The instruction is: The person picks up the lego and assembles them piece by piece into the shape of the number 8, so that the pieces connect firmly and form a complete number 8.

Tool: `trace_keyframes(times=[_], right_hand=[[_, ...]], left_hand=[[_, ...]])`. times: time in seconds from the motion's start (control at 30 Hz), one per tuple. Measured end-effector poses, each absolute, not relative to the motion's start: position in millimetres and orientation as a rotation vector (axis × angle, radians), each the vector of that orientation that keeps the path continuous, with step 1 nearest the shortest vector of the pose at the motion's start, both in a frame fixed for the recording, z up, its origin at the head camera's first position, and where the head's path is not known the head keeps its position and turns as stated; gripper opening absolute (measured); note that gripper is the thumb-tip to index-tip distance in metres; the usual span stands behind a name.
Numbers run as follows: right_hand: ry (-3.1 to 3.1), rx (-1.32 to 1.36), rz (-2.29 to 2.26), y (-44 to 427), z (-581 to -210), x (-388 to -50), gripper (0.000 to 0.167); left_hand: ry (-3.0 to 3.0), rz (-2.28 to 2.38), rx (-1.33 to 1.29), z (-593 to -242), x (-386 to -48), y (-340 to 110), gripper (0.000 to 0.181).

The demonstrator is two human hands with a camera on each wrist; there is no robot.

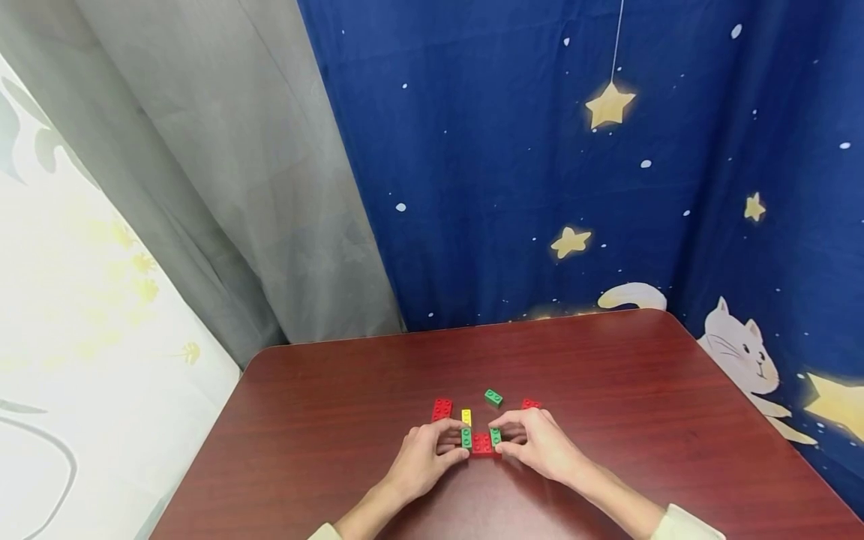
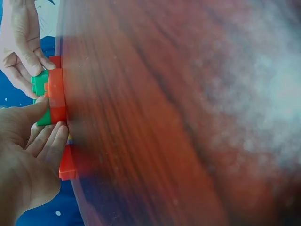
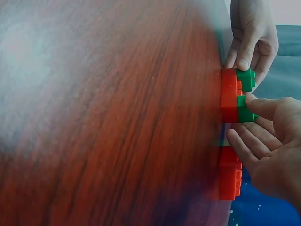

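Observation:
A red building brick [image 1: 482, 445] lies on the table with a green brick [image 1: 466, 438] on its left end and another green brick [image 1: 496, 437] on its right end. My left hand [image 1: 424, 459] pinches the left green brick between thumb and fingers. The right green brick is pinched by my right hand [image 1: 543, 444]. Both wrist views show the green bricks seated on the red brick [image 3: 229, 94], with red studs between them. Just behind the left green brick is a yellow brick [image 1: 466, 416], partly covered by my fingers.
Behind my left fingers lies a red brick [image 1: 442, 409]. A loose green brick [image 1: 494, 397] sits farther back, and more red [image 1: 531, 403] shows behind my right hand. The brown tabletop [image 1: 351, 390] ends at curtains [image 1: 506, 187].

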State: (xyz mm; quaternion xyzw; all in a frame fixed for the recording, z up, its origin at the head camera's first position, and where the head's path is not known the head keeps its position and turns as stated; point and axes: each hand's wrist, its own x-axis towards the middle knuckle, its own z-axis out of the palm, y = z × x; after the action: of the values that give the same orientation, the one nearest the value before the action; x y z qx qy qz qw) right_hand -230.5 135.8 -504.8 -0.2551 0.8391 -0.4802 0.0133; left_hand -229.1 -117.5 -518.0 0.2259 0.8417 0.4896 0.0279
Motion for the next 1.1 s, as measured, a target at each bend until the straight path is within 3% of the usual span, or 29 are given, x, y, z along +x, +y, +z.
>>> trace_keyframes(times=[1.1], right_hand=[[2.611,-0.783,-1.496,134.9,-507.0,-231.8,0.030]], left_hand=[[2.643,1.483,0.683,-520.2,-225.0,-115.5,0.035]])
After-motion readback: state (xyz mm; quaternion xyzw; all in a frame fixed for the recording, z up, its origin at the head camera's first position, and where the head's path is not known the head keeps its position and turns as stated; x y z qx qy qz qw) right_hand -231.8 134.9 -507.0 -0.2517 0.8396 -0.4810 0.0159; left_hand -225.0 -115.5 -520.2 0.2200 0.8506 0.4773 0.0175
